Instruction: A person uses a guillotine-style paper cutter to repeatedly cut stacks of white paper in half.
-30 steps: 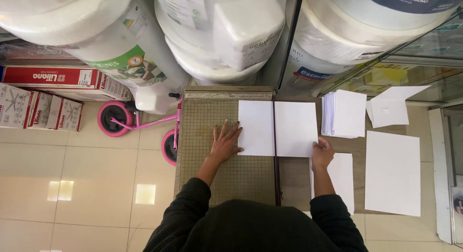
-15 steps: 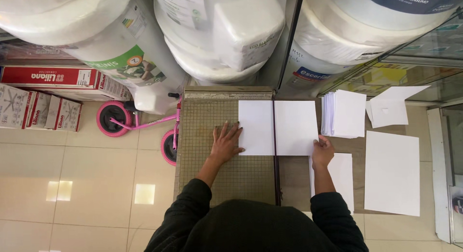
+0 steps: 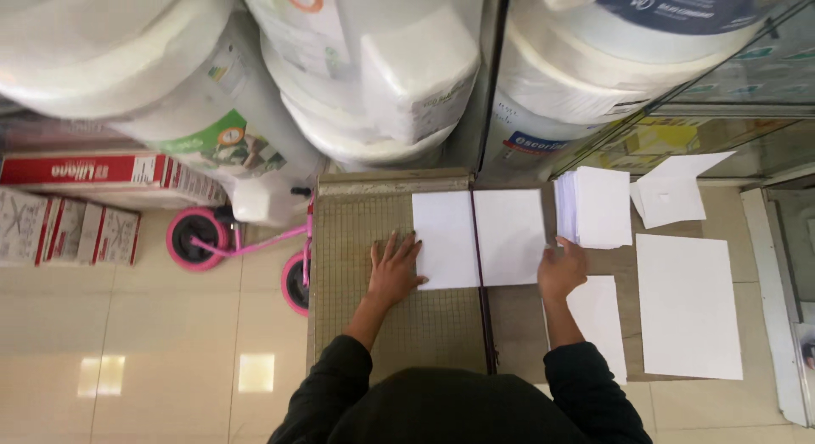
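- Sheet [image 3: 480, 238]: white paper, lying flat across the cutter [image 3: 373, 308], its middle over the cutter's right edge where the dark blade arm [image 3: 484, 317] runs. Left half rests on the gridded bed, right half on the counter [image 3: 518, 325] side.
- Left hand [image 3: 395, 270]: flat, fingers spread, palm down on the bed, fingertips touching the sheet's left edge. Pressing, not gripping.
- Right hand [image 3: 562, 270]: at the sheet's right edge, fingers curled toward it; whether it pinches the edge or only touches it cannot be told.
- Handling, judged: light, thin, limp; slides easily on the smooth bed and creases if pinched hard. Best held by flat pressure on the face near the cut line, or by a light pinch at an edge.
- Stack [image 3: 594, 206]: cut white sheets, just beyond the right hand.
- Loose sheets: one large [image 3: 689, 306] at the right, one smaller [image 3: 598, 321] under the right forearm, odd offcuts [image 3: 675, 193] further back.
- Surroundings: big wrapped paper rolls [image 3: 365, 70] behind the counter; red and white boxes [image 3: 102, 172] and a pink wheeled toy [image 3: 246, 249] on the tiled floor at the left.
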